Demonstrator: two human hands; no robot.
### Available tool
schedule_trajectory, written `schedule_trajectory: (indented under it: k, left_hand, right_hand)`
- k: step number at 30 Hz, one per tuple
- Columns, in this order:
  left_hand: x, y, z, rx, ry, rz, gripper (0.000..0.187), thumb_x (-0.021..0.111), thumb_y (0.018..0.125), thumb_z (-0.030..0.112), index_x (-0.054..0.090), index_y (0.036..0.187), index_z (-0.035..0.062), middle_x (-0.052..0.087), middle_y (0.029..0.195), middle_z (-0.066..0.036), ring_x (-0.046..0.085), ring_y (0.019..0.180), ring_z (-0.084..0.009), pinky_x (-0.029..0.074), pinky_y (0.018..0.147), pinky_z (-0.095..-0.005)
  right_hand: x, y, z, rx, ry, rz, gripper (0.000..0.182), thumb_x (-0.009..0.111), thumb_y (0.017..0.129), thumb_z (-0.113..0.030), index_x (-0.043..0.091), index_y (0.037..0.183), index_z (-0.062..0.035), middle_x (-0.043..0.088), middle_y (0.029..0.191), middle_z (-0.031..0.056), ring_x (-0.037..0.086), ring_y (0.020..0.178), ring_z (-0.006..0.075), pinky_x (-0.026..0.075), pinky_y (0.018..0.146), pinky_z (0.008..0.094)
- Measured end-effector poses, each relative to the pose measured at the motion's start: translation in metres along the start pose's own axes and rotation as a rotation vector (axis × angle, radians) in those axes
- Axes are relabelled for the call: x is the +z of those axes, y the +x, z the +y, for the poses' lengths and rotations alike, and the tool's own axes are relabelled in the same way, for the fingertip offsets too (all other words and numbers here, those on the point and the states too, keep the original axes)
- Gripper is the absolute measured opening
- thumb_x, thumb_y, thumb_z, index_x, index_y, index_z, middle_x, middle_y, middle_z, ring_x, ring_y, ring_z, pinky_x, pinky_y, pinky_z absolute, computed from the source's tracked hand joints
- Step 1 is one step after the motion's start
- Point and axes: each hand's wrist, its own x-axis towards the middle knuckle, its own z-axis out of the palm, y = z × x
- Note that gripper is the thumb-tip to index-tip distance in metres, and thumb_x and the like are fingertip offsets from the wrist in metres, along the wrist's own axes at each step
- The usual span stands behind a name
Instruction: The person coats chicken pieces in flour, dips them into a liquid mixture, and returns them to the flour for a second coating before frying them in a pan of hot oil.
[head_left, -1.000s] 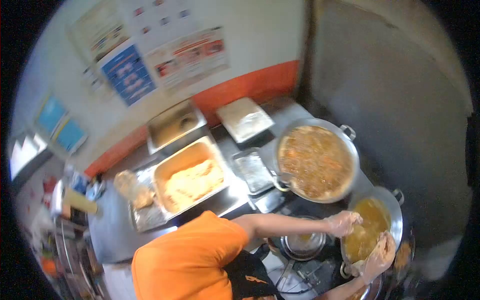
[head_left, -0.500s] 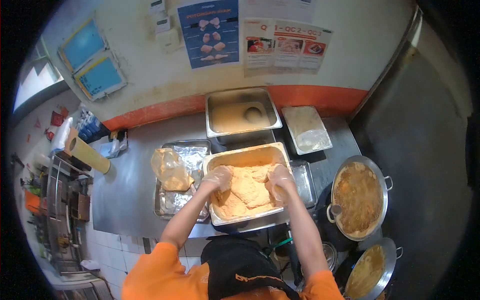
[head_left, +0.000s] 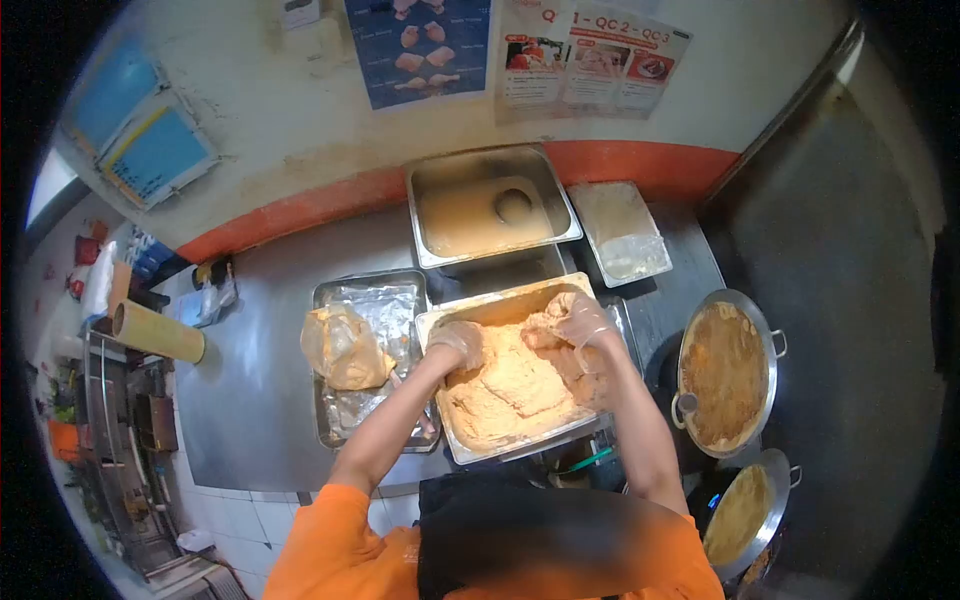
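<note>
A deep metal pan (head_left: 470, 456) holds a heap of orange-tinted breading flour (head_left: 515, 385). Both my hands wear clear plastic gloves dusted with it. At the pan's left side, my left hand (head_left: 460, 345) reaches into the flour, its fingers buried and hidden. My right hand (head_left: 583, 322) is at the far right corner, palm partly turned up, its fingers curled round a flour-coated lump (head_left: 541, 332) whose kind I cannot make out. Left of the pan, a shallow metal tray (head_left: 335, 425) carries a clear plastic bag (head_left: 345, 350) with orange powder in it.
Behind stands a metal pan of cloudy liquid (head_left: 480, 215) with a round dark shape inside. A smaller tray (head_left: 625, 235) with white powder sits to its right. Two woks of oil (head_left: 728, 375) are at my right. A yellow cylinder (head_left: 158, 332) lies at the counter's left edge.
My right hand has risen from the pan's right side toward its far corner and turned, with a coated lump now at its fingers. My left hand stays at the left side. The view has shifted.
</note>
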Motion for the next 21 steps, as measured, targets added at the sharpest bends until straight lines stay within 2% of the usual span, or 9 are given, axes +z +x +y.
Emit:
schedule_trajectory:
  k: [1, 2, 5, 6, 9, 12, 15, 18, 21]
  left_hand:
    - [0.007, -0.003, 0.001, 0.007, -0.007, 0.078, 0.027, 0.060, 0.078, 0.021, 0.075, 0.093, 0.0024, 0.072, 0.096, -0.020, 0.071, 0.093, -0.0328, 0.055, 0.080, -0.0419]
    - [0.013, -0.005, 0.001, 0.012, -0.017, 0.157, 0.026, 0.060, 0.078, 0.021, 0.075, 0.091, 0.0031, 0.072, 0.093, -0.020, 0.071, 0.091, -0.0330, 0.056, 0.079, -0.0420]
    - [0.033, -0.003, 0.001, -0.012, 0.029, 0.294, 0.024, 0.061, 0.079, 0.023, 0.074, 0.084, 0.0045, 0.072, 0.087, -0.019, 0.072, 0.085, -0.0325, 0.057, 0.074, -0.0427]
    - [0.036, -0.001, 0.001, -0.037, 0.016, 0.278, 0.023, 0.062, 0.079, 0.024, 0.074, 0.084, 0.0047, 0.072, 0.087, -0.018, 0.072, 0.084, -0.0322, 0.057, 0.073, -0.0428]
    - [0.014, -0.013, 0.009, -0.071, -0.027, 0.266, 0.023, 0.062, 0.079, 0.024, 0.073, 0.085, 0.0044, 0.072, 0.087, -0.018, 0.072, 0.083, -0.0324, 0.057, 0.072, -0.0431]
    - [0.007, -0.016, 0.003, -0.018, -0.075, 0.334, 0.025, 0.062, 0.079, 0.023, 0.072, 0.090, 0.0027, 0.072, 0.091, -0.019, 0.071, 0.086, -0.0347, 0.057, 0.074, -0.0432]
    - [0.003, -0.019, 0.000, 0.039, -0.099, 0.350, 0.027, 0.062, 0.077, 0.022, 0.071, 0.094, 0.0027, 0.071, 0.093, -0.020, 0.070, 0.089, -0.0363, 0.056, 0.076, -0.0436]
    - [-0.008, -0.019, 0.002, 0.052, -0.100, 0.258, 0.027, 0.063, 0.075, 0.021, 0.071, 0.094, 0.0034, 0.070, 0.094, -0.021, 0.069, 0.090, -0.0368, 0.056, 0.078, -0.0443]
    - [0.000, -0.017, 0.005, 0.036, -0.049, 0.224, 0.027, 0.062, 0.075, 0.021, 0.071, 0.095, 0.0041, 0.070, 0.092, -0.021, 0.069, 0.090, -0.0363, 0.055, 0.078, -0.0448]
  right_hand:
    - [-0.002, 0.002, 0.005, 0.035, -0.009, 0.023, 0.035, 0.073, 0.075, -0.026, 0.069, 0.102, -0.0032, 0.069, 0.097, 0.0232, 0.067, 0.090, 0.0379, 0.053, 0.077, 0.0427]
    - [-0.040, -0.022, -0.035, 0.026, 0.009, 0.009, 0.037, 0.072, 0.077, -0.026, 0.067, 0.103, -0.0015, 0.069, 0.096, 0.0226, 0.067, 0.092, 0.0384, 0.053, 0.078, 0.0422]
    - [-0.048, -0.018, -0.021, 0.018, -0.094, 0.030, 0.035, 0.071, 0.081, -0.027, 0.066, 0.103, 0.0000, 0.069, 0.097, 0.0225, 0.067, 0.093, 0.0374, 0.052, 0.079, 0.0406]
    - [-0.048, -0.023, -0.019, -0.004, -0.009, 0.084, 0.036, 0.071, 0.084, -0.027, 0.065, 0.105, 0.0011, 0.069, 0.099, 0.0223, 0.066, 0.093, 0.0376, 0.052, 0.078, 0.0388]
    - [-0.031, -0.029, -0.008, -0.005, 0.226, 0.219, 0.033, 0.073, 0.083, -0.025, 0.066, 0.106, -0.0023, 0.069, 0.099, 0.0216, 0.067, 0.091, 0.0368, 0.052, 0.075, 0.0378]
    - [0.027, -0.022, 0.022, 0.052, 0.432, 0.194, 0.028, 0.068, 0.085, -0.025, 0.067, 0.103, -0.0033, 0.069, 0.102, 0.0227, 0.067, 0.094, 0.0359, 0.052, 0.078, 0.0403]
    - [0.041, -0.030, 0.006, 0.002, -0.222, -0.073, 0.023, 0.059, 0.087, -0.021, 0.065, 0.099, -0.0020, 0.067, 0.108, 0.0250, 0.067, 0.099, 0.0356, 0.051, 0.083, 0.0441]
    - [0.046, -0.029, 0.006, 0.045, -0.413, -0.297, 0.027, 0.054, 0.086, -0.020, 0.065, 0.099, 0.0004, 0.066, 0.110, 0.0261, 0.066, 0.102, 0.0371, 0.050, 0.088, 0.0460]
    - [0.056, -0.034, 0.013, 0.061, -0.343, -0.213, 0.030, 0.056, 0.083, -0.023, 0.070, 0.097, -0.0003, 0.068, 0.104, 0.0254, 0.066, 0.100, 0.0377, 0.051, 0.088, 0.0448]
